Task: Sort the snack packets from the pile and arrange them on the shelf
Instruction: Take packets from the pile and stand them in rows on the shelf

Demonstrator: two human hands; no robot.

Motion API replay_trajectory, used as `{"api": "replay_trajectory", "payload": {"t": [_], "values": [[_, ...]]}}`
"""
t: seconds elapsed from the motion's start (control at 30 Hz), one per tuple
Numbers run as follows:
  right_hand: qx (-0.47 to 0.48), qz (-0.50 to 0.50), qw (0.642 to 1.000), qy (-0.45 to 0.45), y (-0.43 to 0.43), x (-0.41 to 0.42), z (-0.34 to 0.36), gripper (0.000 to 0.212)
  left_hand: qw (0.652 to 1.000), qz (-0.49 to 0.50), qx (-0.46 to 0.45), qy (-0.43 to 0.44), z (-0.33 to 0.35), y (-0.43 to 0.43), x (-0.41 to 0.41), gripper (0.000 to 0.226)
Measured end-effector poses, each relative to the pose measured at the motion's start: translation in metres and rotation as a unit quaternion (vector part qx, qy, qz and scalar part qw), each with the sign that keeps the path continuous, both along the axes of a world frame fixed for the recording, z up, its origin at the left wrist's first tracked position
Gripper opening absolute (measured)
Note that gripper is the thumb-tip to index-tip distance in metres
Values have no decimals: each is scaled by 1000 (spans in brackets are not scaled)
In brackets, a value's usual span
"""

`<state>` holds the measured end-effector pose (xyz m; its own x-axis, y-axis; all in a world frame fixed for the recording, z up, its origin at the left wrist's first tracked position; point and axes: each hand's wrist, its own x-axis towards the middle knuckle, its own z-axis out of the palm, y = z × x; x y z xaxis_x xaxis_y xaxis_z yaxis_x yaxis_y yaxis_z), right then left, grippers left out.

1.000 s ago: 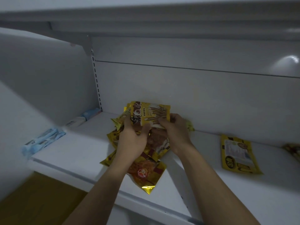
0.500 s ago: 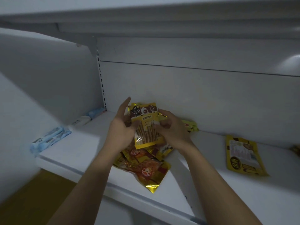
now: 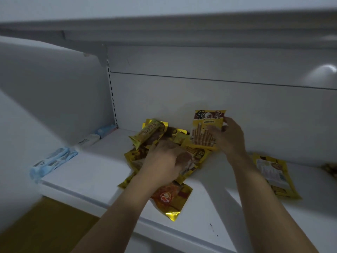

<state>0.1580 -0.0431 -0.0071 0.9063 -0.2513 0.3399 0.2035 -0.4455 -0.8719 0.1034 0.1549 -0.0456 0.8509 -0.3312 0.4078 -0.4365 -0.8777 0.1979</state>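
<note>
The right hand (image 3: 228, 137) pinches a yellow packet (image 3: 206, 128) in its grip, upright near the back of the shelf (image 3: 91, 170). The left hand (image 3: 164, 159) lies on the pile (image 3: 173, 198); its grip I cannot tell.

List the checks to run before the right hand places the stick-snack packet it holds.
1. Right hand grip on stick-snack packet: ok, held upright near the back panel.
2. Packet print facing outward: ok.
3. Bare shelf between pile and flat packet: ok.
4. Left hand holding anything from the pile: cannot tell; it rests on top.
5. Red-printed packet clear of the shelf's front edge: cannot tell; its gold end reaches it.
</note>
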Motion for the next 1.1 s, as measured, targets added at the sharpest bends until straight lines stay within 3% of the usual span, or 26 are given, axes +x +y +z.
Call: {"api": "replay_trajectory", "payload": {"t": [0.2, 0.43, 0.6, 0.73, 0.87, 1.0, 1.1], "values": [[-23, -20, 999, 12, -28, -6, -14, 44, 984, 0, 154, 86, -6, -24, 4, 45], [-55, -17, 998, 13, -31, -21, -37, 49, 968, 98, 214, 87, -9, -18, 13, 44], [-29, -39, 999, 4, -30, -23, -38, 44, 979, 96, 169, 59, -12, -24, 22, 46], [-3, -67, 998, -6, -36, -19, -39, 42, 974, 71, 187, 103, -17, -34, 21, 53], [0, -74, 997, -9, -38, -18, -39, 46, 990, -21, 111, 78, -20, -42, 13, 34], [-8, -66, 998, -15, -36, -19, -39, 42, 981, -133, 36, 138, -16, -51, 11, 24], [-2, -62, 998, -19, -36, -18, -41, 38, 986, -81, 30, 141, -7, -59, 20, 27]]}}
